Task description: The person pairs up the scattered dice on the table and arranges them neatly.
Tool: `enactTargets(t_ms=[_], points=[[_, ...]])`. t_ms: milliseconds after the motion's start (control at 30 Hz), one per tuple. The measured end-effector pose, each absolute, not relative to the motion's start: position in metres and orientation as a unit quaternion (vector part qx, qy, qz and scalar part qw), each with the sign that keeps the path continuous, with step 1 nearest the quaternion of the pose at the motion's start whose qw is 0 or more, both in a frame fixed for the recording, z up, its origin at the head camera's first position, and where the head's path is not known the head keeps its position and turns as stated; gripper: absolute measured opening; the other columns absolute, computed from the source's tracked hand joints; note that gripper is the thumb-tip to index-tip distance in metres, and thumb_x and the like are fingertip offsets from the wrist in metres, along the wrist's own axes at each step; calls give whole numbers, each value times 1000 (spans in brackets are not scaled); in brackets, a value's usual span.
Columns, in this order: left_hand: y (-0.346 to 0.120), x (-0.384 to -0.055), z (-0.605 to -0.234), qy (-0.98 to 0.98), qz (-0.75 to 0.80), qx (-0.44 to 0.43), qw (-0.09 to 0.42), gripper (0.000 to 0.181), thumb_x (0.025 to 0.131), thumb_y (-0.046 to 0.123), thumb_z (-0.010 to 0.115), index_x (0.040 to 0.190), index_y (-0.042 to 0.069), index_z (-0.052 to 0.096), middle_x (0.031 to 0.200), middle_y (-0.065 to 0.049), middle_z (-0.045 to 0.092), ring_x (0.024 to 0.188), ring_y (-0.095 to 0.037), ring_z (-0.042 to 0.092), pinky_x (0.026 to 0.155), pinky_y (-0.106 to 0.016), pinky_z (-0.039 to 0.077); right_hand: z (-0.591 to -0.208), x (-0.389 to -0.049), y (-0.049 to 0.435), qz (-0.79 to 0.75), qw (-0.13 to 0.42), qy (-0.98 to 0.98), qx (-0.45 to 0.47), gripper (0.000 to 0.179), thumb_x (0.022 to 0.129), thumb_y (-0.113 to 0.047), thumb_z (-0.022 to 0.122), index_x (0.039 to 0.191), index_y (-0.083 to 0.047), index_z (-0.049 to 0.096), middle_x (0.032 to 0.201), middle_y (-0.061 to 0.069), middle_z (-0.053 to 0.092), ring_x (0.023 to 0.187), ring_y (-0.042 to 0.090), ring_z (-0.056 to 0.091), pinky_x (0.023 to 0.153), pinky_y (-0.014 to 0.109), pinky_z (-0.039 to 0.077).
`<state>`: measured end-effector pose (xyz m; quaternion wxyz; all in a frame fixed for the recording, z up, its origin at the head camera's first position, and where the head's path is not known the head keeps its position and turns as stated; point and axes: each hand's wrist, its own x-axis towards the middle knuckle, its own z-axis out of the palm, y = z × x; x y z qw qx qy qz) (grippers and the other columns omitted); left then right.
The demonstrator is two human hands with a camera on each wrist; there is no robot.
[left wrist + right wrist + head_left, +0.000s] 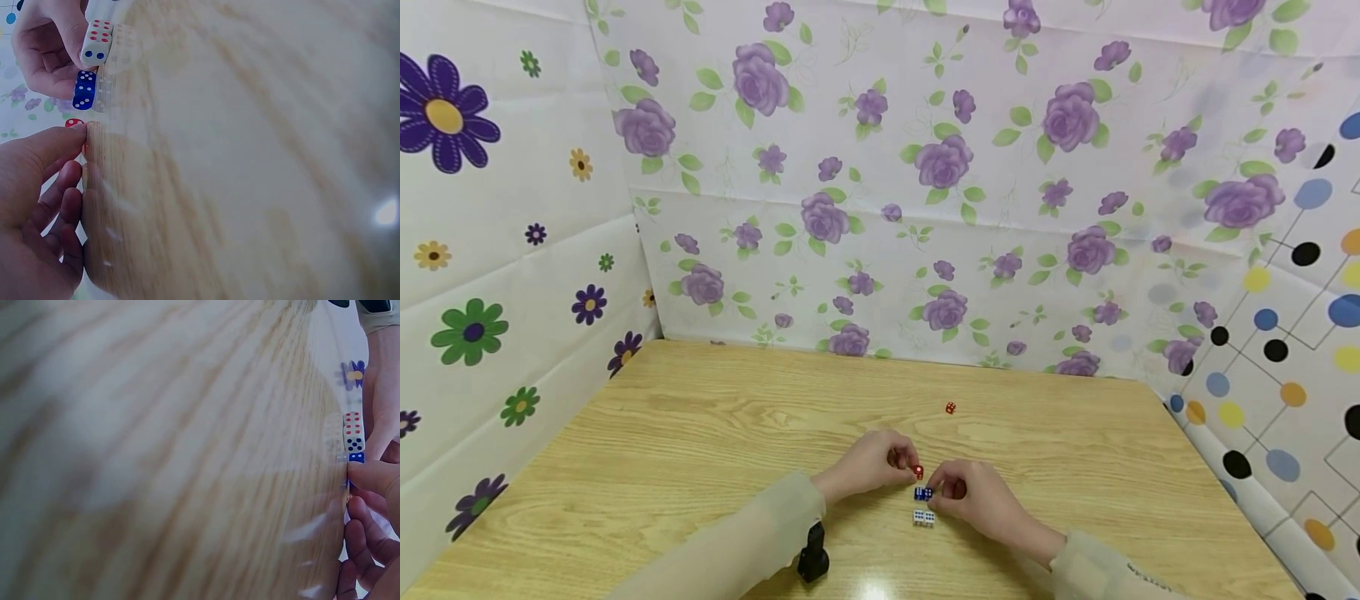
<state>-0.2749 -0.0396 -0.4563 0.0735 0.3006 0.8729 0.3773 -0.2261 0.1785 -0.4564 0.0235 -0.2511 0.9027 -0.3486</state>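
Observation:
Two blue dice [918, 493] stand side by side on the wooden table, with two white dice [919, 517] in a matching pair just nearer to me. At the right end of the blue pair, my right hand [981, 500] pinches a blue die [356, 457] between thumb and fingers. My left hand [874, 461] holds a red die [918, 472] by thumb and fingertips, just beyond the blue pair. Fingers partly cover that red die [74, 122] in the left wrist view. Farther back, a second red die [951, 407] lies apart from both hands.
The wooden table [737, 417] meets flower-patterned cloth [880, 275] at the back and left. Dotted cloth [1285, 400] borders the right side. A black device [813, 557] sits by the left sleeve's cuff.

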Motion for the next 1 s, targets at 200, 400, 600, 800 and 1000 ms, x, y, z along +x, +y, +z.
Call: enactTargets(t_ms=[200, 400, 600, 800, 1000], points=[[-40, -275, -456, 874, 374, 301, 71, 6, 86, 14, 76, 90, 16, 72, 75, 9, 60, 67, 0, 51, 64, -18, 43, -456, -225, 178, -345, 16, 904, -254, 7, 85, -19, 78, 91, -19, 73, 71, -9, 62, 60, 0, 51, 55, 19, 44], [-40, -275, -457, 876, 371, 299, 71, 6, 86, 15, 76, 90, 16, 71, 75, 10, 59, 66, 0, 50, 64, -18, 43, -458, -225, 179, -342, 19, 906, -247, 7, 86, -20, 77, 91, -21, 73, 71, -10, 62, 60, -1, 51, 57, 19, 44], [-40, -274, -457, 876, 372, 298, 72, 6, 87, 15, 76, 91, 16, 71, 75, 9, 60, 67, -1, 51, 64, -18, 43, -459, -225, 179, -342, 20, 906, -247, 7, 86, -20, 77, 91, -21, 73, 72, -11, 62, 60, 0, 51, 56, 20, 45], [-40, -275, -457, 875, 373, 301, 71, 6, 87, 15, 76, 91, 16, 71, 75, 9, 60, 66, -1, 51, 64, -18, 43, -459, -226, 180, -344, 21, 906, -246, 7, 86, -20, 76, 92, -22, 73, 72, -11, 62, 60, 0, 51, 56, 20, 45], [-40, -275, -457, 875, 372, 301, 71, 6, 87, 15, 76, 91, 16, 72, 75, 9, 60, 66, -1, 51, 63, -18, 43, -458, -225, 179, -345, 21, 905, -246, 7, 86, -20, 76, 92, -21, 73, 72, -11, 62, 60, -1, 51, 56, 20, 45]])
